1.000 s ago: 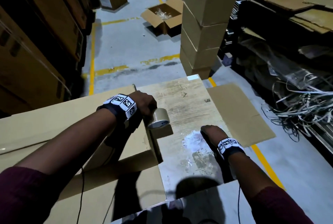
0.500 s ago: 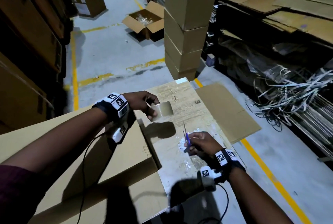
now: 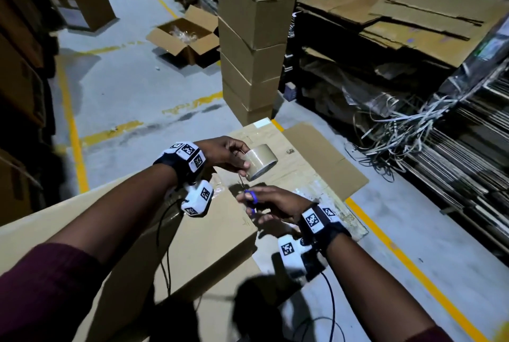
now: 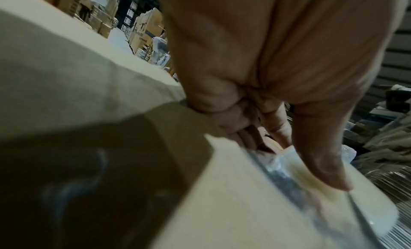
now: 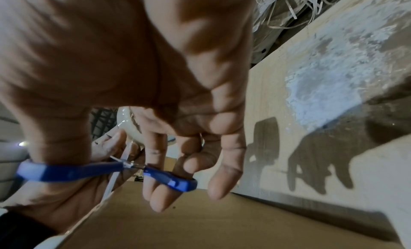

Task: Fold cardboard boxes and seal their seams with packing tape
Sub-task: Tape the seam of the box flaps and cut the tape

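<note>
Blue-handled scissors (image 3: 249,196), gripped by right hand (image 3: 275,204), have risen beside tape roll (image 3: 260,161) pinched in left hand (image 3: 225,153).

The left hand (image 3: 224,153) grips a tape roll (image 3: 260,161) above the plywood board (image 3: 300,165); the right hand (image 3: 275,202) holds blue-handled scissors (image 3: 252,198) just below it; a flat cardboard box (image 3: 203,234) lies beneath both forearms.

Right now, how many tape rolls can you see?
1. The tape roll is held up in the left hand, just above the scissors in the right hand. Others may be hidden among the cartons.
</note>
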Tool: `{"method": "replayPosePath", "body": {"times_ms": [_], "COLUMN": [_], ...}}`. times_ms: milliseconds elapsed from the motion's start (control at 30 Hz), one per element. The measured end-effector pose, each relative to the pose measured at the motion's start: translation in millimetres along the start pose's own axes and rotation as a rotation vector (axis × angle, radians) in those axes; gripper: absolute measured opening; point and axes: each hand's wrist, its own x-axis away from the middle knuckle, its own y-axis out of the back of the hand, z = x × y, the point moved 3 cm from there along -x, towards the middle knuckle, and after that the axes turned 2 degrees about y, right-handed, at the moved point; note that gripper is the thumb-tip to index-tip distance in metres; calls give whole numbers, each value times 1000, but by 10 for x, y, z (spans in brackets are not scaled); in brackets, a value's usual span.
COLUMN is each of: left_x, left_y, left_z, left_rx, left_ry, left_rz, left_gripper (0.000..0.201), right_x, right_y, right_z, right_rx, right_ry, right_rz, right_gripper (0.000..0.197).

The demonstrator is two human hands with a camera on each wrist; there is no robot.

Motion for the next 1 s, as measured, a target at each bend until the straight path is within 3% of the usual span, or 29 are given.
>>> {"method": "replayPosePath", "body": {"times_ms": [167,400,567,667,800,867,1000], "left_x": [-6,-54,-83,-96,-97,-104,-51], "left_y": [-29,0,50,99,104,121,144], "left_z": [-13,43,49,81,97,94,28], "left_rx": [-49,-47,45,127,122,139,171], "left_ry": [-29,-27,-131,-138,-135,-133,-147], "left_rz": [4,3,-137,-155,-135,-148,-192], "left_gripper": [21,29,36,39,36,34,28], "right_x": [-54,-52,-34,-67,-273,-390,-567], "right_y": [45,136,145,181,476,678,945], "right_z": [26,78,83,1,-262,-470,-684], "right_rx": [21,57,105,181,417,625,939], "right_ry": [18,60,16,-70,-151,-268,-388], "right_rz": [-76,-80,-14,7,-344,-527,-691], "right_gripper": [50,35,31,30,24,32,32]}}
